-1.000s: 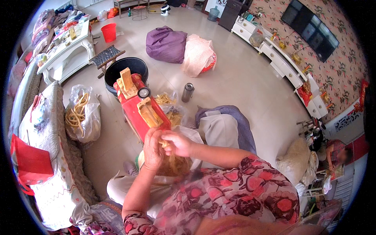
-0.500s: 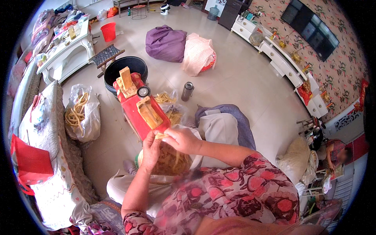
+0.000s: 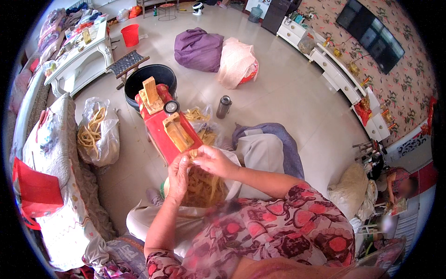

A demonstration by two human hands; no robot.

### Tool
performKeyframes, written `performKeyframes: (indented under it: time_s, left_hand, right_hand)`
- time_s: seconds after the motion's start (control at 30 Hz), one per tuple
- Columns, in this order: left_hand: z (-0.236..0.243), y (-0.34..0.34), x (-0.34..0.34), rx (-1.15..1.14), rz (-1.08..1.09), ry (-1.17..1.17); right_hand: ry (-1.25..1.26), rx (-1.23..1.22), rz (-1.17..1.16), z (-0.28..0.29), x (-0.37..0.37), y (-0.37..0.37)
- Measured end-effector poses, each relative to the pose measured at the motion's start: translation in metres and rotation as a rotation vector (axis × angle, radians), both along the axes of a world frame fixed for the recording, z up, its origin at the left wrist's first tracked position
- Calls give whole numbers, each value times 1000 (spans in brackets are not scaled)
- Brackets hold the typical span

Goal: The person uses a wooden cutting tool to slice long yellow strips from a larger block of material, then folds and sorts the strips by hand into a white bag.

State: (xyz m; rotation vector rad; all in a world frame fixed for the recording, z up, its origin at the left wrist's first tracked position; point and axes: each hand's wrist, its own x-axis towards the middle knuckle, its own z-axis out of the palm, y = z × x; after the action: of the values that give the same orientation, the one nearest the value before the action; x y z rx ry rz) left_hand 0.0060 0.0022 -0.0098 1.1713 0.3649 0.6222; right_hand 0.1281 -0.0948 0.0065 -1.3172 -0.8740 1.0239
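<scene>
I watch both hands working close together just over the near end of the red-topped bench (image 3: 158, 130). The right hand (image 3: 211, 161) has thumb and fingers pinched on a small yellow strip (image 3: 193, 153); the left hand (image 3: 177, 174) is right beside it, thumb up against the piece, though at this range I cannot tell whether its fingers grip or only steady it. The strip sits between the fingertips, off the bench, near the grooved wooden block (image 3: 178, 133) that lies on the red top. Farther along the bench I have a taller wooden block (image 3: 150, 95) and a dark-rimmed round object (image 3: 171, 107), neither one touched by a hand. As for progress, I judge this one piece to be partway through its handling, since it is in the fingers and not laid down anywhere. A heap of yellow pieces (image 3: 204, 188) lies loose in the lap below the hands, so to my eye plenty is left. More strips fill the clear plastic bag (image 3: 110, 151) on the floor to the left, and others lie in plastic just right of the bench (image 3: 197, 115); I can't say from here which of those are finished and which are waiting.
</scene>
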Motion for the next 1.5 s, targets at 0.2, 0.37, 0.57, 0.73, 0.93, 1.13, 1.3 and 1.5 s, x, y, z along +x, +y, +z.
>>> performKeyframes:
  time_s: [0.2,0.37,0.57,0.73,0.93,1.13,1.3,1.5]
  left_hand:
    - [-2,3,5,37,10,3]
    - [-14,12,-1,275,165,143]
    - [-2,23,-5,252,163,100]
    - [22,9,-4,1114,209,146]
    - [-6,4,-5,1252,-72,483]
    - [2,39,-10,1495,72,392]
    - [-13,53,-10,1447,158,481]
    - [-14,46,2,311,-22,266]
  right_hand:
    - [352,-147,-37,10,7,4]
    - [584,-277,-242,3,27,2]
    - [432,-141,-175,16,36,-8]
    - [122,-122,-37,4,19,-4]
    - [-156,-365,76,-4,11,-10]
    - [24,-261,163,18,5,-12]
    - [-151,-223,130,45,-9,-5]
    - [-416,-57,-128,2,32,24]
